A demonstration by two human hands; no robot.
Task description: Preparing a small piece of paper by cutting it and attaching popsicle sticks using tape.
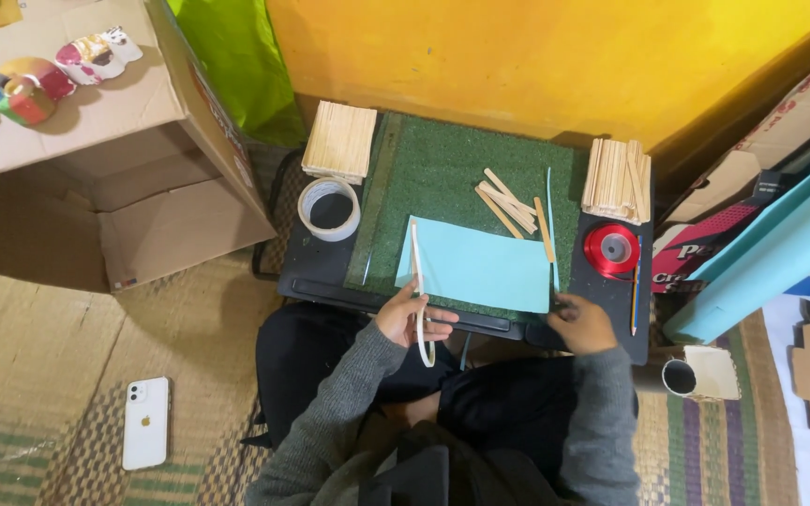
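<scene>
i see my left hand (403, 317) grasping a white ruler (419, 290) laid along the left edge of the light blue paper (480, 265). my right hand (581, 323) is clenched at the paper's lower right corner; around what, i cannot tell. i'd press the ruler flat. loose sticks (510, 204) lie above the paper, a red ribbon spool (611, 248) right of it; the green mat (442, 169) above stays open.

Paper sheet (480, 267) on mat (442, 169), tape roll (329, 209) left, ribbon spool (611, 249) right.
</scene>
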